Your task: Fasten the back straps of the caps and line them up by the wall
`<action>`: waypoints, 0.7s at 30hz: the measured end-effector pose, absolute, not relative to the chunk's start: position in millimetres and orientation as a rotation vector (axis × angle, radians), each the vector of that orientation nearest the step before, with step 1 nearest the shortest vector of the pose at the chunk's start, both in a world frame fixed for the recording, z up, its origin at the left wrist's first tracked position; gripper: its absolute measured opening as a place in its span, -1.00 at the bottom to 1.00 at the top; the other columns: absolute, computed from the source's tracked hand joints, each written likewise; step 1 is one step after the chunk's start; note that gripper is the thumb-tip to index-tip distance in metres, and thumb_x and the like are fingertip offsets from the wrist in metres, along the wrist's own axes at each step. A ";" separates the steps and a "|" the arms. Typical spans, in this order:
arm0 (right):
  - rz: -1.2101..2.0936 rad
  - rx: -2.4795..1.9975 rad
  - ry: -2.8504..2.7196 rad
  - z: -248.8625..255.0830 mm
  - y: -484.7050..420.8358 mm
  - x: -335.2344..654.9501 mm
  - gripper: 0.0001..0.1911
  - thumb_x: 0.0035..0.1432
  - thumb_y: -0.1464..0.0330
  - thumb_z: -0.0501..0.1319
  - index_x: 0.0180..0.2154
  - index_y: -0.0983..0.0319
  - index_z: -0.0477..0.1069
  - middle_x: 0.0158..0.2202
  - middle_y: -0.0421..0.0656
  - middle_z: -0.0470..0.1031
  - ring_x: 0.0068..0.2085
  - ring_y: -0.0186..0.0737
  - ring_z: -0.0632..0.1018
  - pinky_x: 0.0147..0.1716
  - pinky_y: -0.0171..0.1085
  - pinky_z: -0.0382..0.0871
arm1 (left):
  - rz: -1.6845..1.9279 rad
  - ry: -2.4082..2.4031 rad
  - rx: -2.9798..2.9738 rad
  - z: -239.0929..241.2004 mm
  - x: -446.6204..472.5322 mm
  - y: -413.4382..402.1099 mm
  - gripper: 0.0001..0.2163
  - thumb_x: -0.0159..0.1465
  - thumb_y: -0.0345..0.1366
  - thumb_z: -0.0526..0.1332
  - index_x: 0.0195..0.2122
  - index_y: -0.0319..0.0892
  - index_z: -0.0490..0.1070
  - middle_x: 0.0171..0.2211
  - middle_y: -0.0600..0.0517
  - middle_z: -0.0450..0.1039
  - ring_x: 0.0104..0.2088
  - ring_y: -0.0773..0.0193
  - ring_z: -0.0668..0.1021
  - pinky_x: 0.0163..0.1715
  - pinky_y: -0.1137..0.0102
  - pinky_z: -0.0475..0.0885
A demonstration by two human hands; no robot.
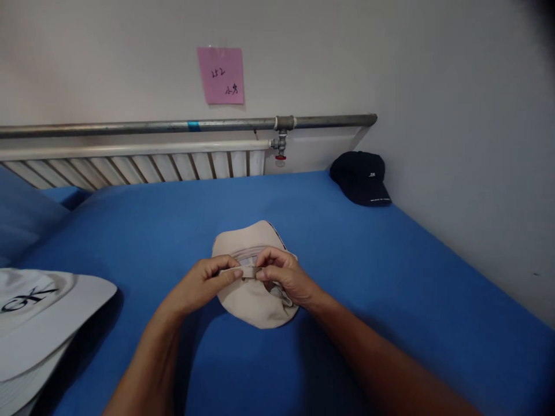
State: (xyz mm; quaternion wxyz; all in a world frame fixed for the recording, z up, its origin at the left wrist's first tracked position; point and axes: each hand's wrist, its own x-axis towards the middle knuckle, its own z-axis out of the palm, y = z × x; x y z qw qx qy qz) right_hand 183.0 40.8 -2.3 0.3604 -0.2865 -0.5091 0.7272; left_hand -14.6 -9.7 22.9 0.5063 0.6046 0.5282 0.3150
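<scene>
A beige baseball cap (260,303) lies on the blue table cover, brim pointing away from me and its inside partly showing. My left hand (207,284) pinches the cap's back strap (248,271) between thumb and fingers, from the left. On the other side of the strap, my right hand (284,273) pinches its right end, thumb in front and fingers behind. The fingertips of both hands are close together over the strap. Any buckle or fastener there is too small to make out.
White caps (47,323), one with black letters, sit at the left edge. A dark navy cap (359,176) rests at the back right against the wall. Behind the blue surface (173,214) run a white radiator (182,164) and a metal pipe (143,128). A pink note (221,75) hangs above.
</scene>
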 end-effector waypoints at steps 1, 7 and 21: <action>1.865 -0.747 -1.321 -2.0 40.6 182.7 -0.88 -0.13 0.45 0.32 -0.46 0.23 0.40 -0.59 -0.33 0.37 -0.61 -0.47 0.35 -0.62 -0.43 0.21 | 0.771 1.278 1.454 22.5 -14.9 -10.1 -0.72 0.22 -0.05 0.18 -0.38 -0.19 0.44 -0.51 0.09 0.29 -0.49 0.34 0.31 -0.49 0.44 0.19; 1.888 -0.794 -1.362 -0.9 39.6 182.8 -0.78 -0.11 0.37 0.37 -0.38 0.19 0.38 -0.58 -0.36 0.34 -0.59 -0.48 0.31 -0.64 -0.45 0.14 | 0.777 1.277 1.464 25.5 -16.4 -11.9 -0.74 0.22 -0.07 0.20 -0.34 -0.19 0.46 -0.47 0.09 0.32 -0.46 0.34 0.33 -0.46 0.44 0.21; 1.819 -0.813 -1.507 1.7 37.2 183.5 -0.84 -0.02 0.32 0.33 -0.32 0.17 0.45 -0.54 -0.33 0.32 -0.56 -0.44 0.26 -0.58 -0.40 0.12 | 0.740 1.274 1.466 32.2 -12.9 -14.2 -0.72 0.21 -0.09 0.21 -0.36 -0.24 0.49 -0.48 0.08 0.32 -0.45 0.35 0.32 -0.45 0.44 0.19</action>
